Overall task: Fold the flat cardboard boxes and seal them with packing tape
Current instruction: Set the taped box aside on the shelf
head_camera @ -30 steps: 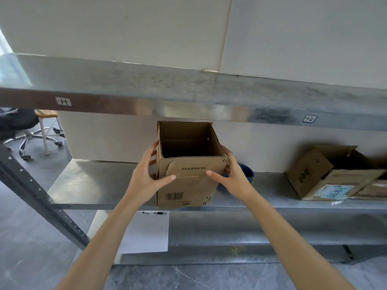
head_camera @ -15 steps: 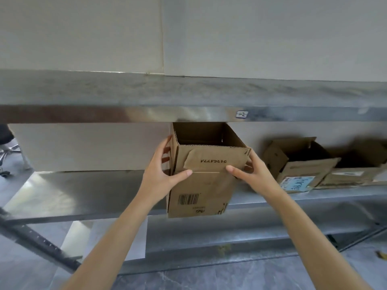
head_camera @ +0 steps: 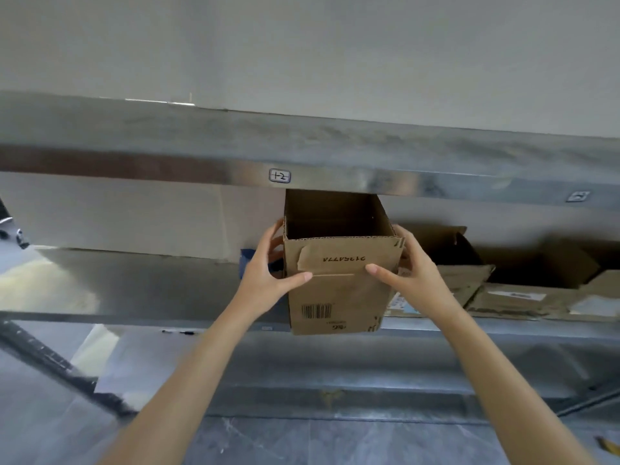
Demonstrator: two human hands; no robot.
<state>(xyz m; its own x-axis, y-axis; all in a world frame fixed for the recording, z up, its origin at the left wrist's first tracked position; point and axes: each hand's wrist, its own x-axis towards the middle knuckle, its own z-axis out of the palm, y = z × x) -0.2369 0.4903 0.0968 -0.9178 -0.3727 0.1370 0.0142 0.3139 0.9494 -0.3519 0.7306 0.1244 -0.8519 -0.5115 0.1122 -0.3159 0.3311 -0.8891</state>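
Note:
An open-topped brown cardboard box (head_camera: 339, 297) with a barcode and upside-down printed digits is held between my hands in front of the middle shelf (head_camera: 134, 290). My left hand (head_camera: 268, 273) grips its left side, thumb across the front face. Gripping the right side is my right hand (head_camera: 409, 273), its thumb also on the front. The box's top opening reaches up to the upper shelf's edge (head_camera: 402, 182). Its bottom edge hangs just below the middle shelf's front lip.
Two other open cardboard boxes (head_camera: 456, 263) (head_camera: 543, 286) with labels sit on the middle shelf to the right. A blue object (head_camera: 246, 263) shows behind my left hand. White sheets (head_camera: 134, 360) and a pen (head_camera: 177, 331) lie below the shelf on the left.
My hands have carried the box rightward along the shelf, closer to the other boxes. The grip on both sides is unchanged.

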